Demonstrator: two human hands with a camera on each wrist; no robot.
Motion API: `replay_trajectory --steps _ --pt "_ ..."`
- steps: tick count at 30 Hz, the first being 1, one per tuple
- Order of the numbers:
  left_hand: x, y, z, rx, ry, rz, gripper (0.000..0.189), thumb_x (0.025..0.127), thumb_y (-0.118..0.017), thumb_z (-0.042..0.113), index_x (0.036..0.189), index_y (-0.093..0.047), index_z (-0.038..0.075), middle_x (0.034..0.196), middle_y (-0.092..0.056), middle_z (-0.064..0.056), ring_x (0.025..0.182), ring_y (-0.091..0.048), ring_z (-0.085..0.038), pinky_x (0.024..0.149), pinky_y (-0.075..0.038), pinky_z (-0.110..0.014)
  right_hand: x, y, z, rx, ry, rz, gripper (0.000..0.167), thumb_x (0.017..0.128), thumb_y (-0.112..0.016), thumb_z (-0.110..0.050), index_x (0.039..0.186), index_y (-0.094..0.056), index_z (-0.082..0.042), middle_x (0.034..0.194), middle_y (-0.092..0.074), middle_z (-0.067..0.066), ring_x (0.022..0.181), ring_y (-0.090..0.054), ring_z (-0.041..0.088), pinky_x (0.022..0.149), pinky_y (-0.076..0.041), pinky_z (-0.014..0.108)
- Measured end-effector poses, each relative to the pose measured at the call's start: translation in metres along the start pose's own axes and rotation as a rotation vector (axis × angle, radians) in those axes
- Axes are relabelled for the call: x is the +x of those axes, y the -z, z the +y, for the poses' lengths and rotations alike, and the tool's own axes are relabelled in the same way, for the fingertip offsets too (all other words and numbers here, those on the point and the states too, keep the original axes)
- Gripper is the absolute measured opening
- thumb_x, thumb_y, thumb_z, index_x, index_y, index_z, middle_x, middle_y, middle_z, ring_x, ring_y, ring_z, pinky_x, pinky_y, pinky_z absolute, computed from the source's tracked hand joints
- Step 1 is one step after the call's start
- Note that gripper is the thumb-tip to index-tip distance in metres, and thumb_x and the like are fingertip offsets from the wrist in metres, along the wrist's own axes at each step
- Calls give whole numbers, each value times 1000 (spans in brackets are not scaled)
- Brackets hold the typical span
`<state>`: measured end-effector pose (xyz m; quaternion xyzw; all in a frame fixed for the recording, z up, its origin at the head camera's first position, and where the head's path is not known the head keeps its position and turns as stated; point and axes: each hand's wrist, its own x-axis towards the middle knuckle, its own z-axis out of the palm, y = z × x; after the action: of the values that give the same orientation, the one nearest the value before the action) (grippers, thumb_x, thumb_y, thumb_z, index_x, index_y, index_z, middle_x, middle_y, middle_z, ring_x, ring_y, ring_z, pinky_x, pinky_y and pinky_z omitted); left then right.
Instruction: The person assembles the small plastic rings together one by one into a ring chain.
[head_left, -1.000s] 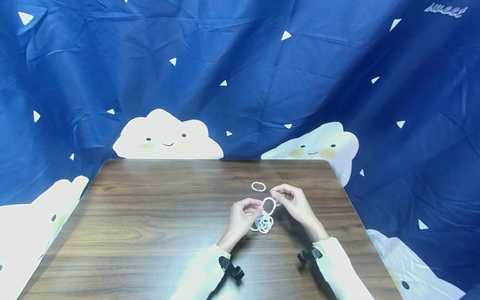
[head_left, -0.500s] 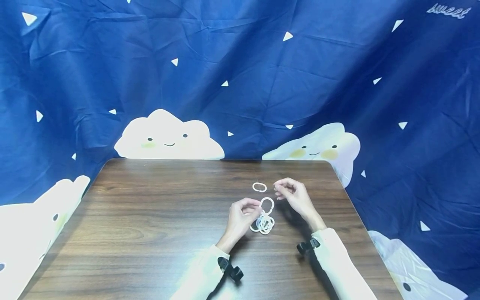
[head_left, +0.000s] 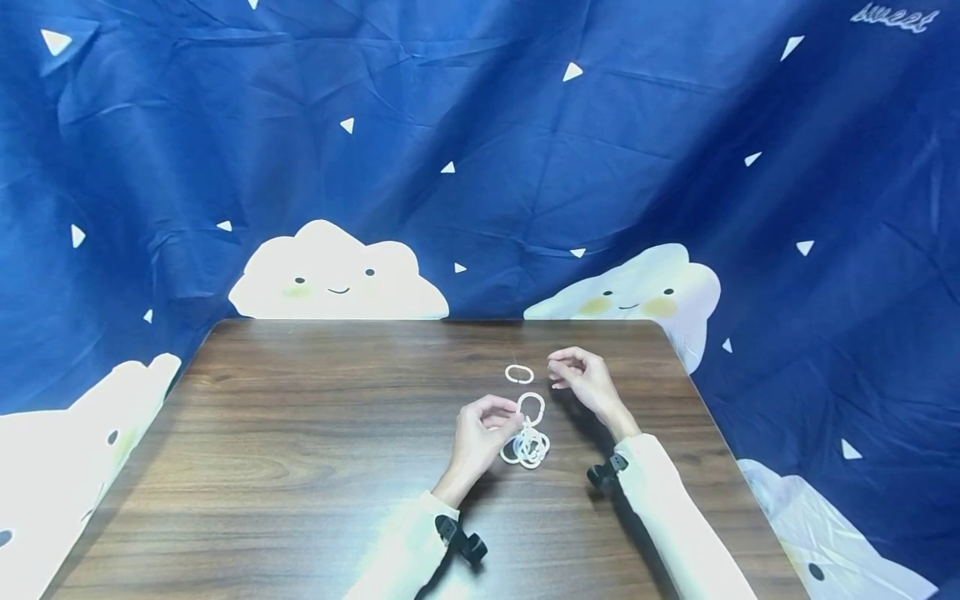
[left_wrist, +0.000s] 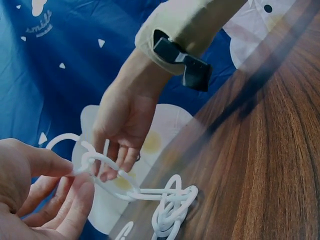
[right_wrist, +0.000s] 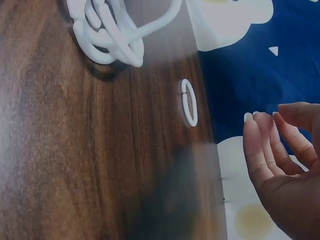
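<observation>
Between thumb and fingertips, my left hand (head_left: 480, 429) pinches a white plastic C-shaped link of a chain. One link (head_left: 542, 409) stands up from that grip, and the other joined links (head_left: 531, 450) bunch below on the tabletop. In the left wrist view, the chain (left_wrist: 172, 200) runs from the pinching fingers down to this tangle. Farther back lies a single loose oval link (right_wrist: 185, 106), with a small gap in its side. My right hand (head_left: 588, 385) hovers just right of it, fingers loosely bent and holding nothing.
The brown wood-grain table (head_left: 337, 400) has rounded far corners. Behind it hangs a blue curtain (head_left: 480, 125) printed with white clouds and triangles. Each wrist wears a black camera strap (head_left: 461, 537) over a white sleeve.
My right hand has drawn away from the raised link, moving back towards the table's far side. The left hand keeps its pinch, and the raised link has shifted slightly left.
</observation>
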<state>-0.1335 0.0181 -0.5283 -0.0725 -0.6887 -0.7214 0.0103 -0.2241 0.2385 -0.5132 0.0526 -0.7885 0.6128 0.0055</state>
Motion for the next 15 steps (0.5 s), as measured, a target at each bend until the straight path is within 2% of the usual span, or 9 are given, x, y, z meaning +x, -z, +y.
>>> replay_trajectory --steps 4,9,15 --pt "1 -1 1 14 10 0 19 87 -79 7 104 -75 -1 97 -78 -21 86 -78 -40 65 -58 -16 5 0 7 -8 -25 -11 32 101 -65 -5 125 -61 14 115 -68 38 86 -77 21 77 -66 37" --pt "0 -3 -2 3 1 -10 19 87 -79 7 104 -74 -2 97 -78 -23 88 -77 -46 66 -58 -16 9 -3 14 -19 -65 -8 32 99 -65 -3 126 -61 14 114 -70 36 87 -77 21 80 -66 38" --pt "0 -5 -4 1 0 -15 19 87 -79 8 103 -74 -1 96 -78 -22 80 -79 -22 67 -59 -17 15 -12 24 -63 -114 -11 34 98 -66 -2 128 -60 14 116 -70 34 94 -77 29 83 -66 38"
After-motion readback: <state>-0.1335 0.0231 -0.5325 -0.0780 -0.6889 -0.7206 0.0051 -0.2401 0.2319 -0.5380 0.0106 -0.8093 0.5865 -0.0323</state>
